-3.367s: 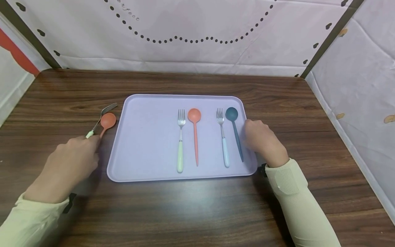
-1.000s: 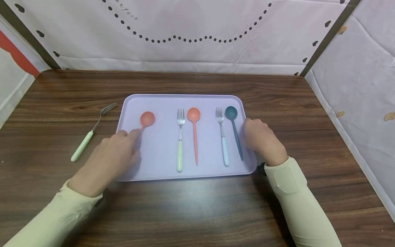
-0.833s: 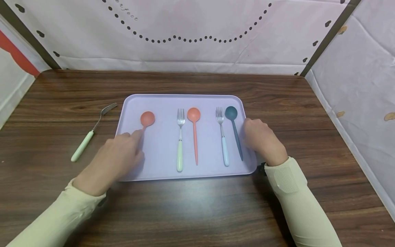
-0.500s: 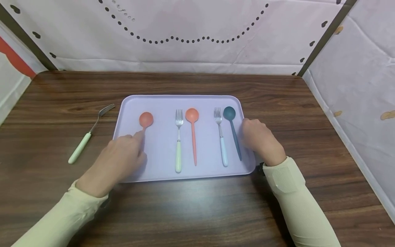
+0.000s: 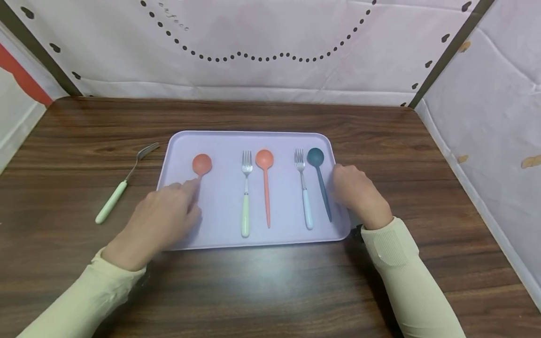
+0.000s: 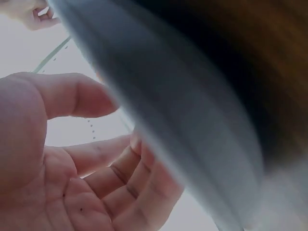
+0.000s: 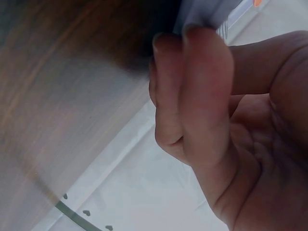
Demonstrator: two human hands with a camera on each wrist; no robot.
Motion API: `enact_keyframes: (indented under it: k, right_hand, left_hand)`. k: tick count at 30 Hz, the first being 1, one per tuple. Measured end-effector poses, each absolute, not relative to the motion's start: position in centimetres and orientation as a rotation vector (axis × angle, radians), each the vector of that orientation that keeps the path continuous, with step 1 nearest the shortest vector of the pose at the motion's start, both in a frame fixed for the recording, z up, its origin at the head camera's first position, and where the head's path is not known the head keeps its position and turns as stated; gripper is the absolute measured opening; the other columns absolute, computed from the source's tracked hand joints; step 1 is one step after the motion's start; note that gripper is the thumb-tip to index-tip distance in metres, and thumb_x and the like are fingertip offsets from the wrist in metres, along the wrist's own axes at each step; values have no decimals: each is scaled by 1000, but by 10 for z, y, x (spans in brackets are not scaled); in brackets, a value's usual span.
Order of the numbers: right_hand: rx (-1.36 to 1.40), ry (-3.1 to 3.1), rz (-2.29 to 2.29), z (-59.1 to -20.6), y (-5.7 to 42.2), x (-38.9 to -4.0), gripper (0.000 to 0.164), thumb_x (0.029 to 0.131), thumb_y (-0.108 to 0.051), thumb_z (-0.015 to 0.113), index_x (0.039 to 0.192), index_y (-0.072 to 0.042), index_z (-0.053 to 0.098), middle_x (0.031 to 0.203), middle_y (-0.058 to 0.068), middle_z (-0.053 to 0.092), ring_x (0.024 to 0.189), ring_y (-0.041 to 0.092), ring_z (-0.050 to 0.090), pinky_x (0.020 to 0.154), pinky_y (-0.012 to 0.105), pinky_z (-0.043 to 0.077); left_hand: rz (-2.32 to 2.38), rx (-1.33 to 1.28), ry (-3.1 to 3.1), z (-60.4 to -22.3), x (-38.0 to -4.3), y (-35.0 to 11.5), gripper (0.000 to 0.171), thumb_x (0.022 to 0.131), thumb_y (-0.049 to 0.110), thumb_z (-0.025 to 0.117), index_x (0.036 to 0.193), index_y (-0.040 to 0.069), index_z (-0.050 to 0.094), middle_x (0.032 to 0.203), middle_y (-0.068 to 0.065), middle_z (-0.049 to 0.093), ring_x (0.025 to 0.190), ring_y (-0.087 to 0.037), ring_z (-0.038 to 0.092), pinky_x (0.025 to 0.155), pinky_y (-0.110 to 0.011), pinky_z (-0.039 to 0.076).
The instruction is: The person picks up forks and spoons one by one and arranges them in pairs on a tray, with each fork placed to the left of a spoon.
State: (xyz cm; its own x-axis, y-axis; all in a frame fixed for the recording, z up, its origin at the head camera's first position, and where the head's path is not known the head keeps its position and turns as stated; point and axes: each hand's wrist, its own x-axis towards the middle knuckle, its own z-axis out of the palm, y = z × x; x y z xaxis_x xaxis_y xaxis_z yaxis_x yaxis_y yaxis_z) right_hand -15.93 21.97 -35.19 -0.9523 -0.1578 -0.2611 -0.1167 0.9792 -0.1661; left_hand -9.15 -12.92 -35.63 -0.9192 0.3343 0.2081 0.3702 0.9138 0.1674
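My left hand [image 5: 162, 223] reaches over the left part of the lilac tray [image 5: 221, 202], holding a coral spoon [image 5: 202, 164] by its handle. The bowl lies flat and points away from me; most of the handle is hidden under the hand. In the left wrist view the thumb and fingers [image 6: 139, 192] bend toward each other at the rim, their tips partly behind it. My right hand [image 5: 357, 195] grips the tray's right edge. The right wrist view shows its curled fingers [image 7: 204, 91] against the rim, the thumb partly hidden behind them.
On the tray lie a green-handled fork [image 5: 246, 202], another coral spoon [image 5: 266, 188], a light-blue-handled fork [image 5: 306, 202] and a dark teal spoon [image 5: 322, 188]. Another green-handled fork [image 5: 114, 199] lies on the wooden table [image 5: 262, 300] to the left. White cloth [image 5: 270, 28] hangs behind the table.
My left hand has brought the coral spoon from the table at left onto the tray, then turned its handle straighter. The right hand has stayed at the tray's edge.
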Motion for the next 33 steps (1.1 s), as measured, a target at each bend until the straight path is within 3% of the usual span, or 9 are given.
enact_keyframes:
  k: [4, 9, 13, 18, 23, 33]
  right_hand:
    - [-210, 2848, -232, -354, 221, -158, 23, 86, -6, 48, 102, 10, 48, 73, 17, 53, 58, 24, 54, 50, 36, 50]
    - [-206, 2862, -230, -354, 221, -157, 24, 85, -6, 49, 103, 10, 49, 74, 17, 54, 59, 24, 55, 50, 37, 51]
    - [-207, 2872, -221, -354, 221, -157, 25, 85, -7, 50, 104, 10, 49, 75, 17, 54, 60, 25, 55, 50, 37, 51]
    - [-207, 2871, -217, -354, 220, -158, 25, 85, -6, 49, 104, 11, 48, 75, 18, 54, 59, 25, 55, 50, 38, 50]
    - [-215, 2879, -206, -354, 220, -158, 26, 86, -6, 49, 105, 12, 47, 74, 17, 54, 59, 25, 54, 48, 37, 50]
    - [-225, 2889, -197, -353, 219, -157, 26, 86, -6, 48, 105, 12, 47, 74, 18, 54, 59, 25, 54, 50, 39, 51]
  left_hand:
    - [-310, -642, -2773, -355, -89, -136, 7, 79, 7, 53, 72, 8, 54, 61, -4, 44, 52, -23, 41, 44, -43, 37]
    - [-320, -845, -2654, -356, -87, -144, 7, 77, 4, 61, 75, 10, 56, 71, -1, 51, 59, -20, 45, 46, -39, 40]
    - [-303, -963, -2626, -358, -86, -149, 11, 75, 5, 63, 81, 10, 54, 77, 1, 52, 63, -19, 47, 46, -38, 42]
    - [-290, -1006, -2679, -360, -88, -152, 27, 73, 6, 69, 98, 7, 58, 94, -4, 61, 80, -24, 54, 59, -45, 48]
    - [-303, -960, -2751, -359, -91, -151, 32, 71, 12, 77, 96, 12, 57, 80, 2, 57, 72, -23, 53, 55, -44, 47]
    - [-315, -881, -2771, -362, -94, -148, 31, 69, 22, 79, 89, 19, 55, 72, 9, 52, 74, -22, 55, 52, -46, 46]
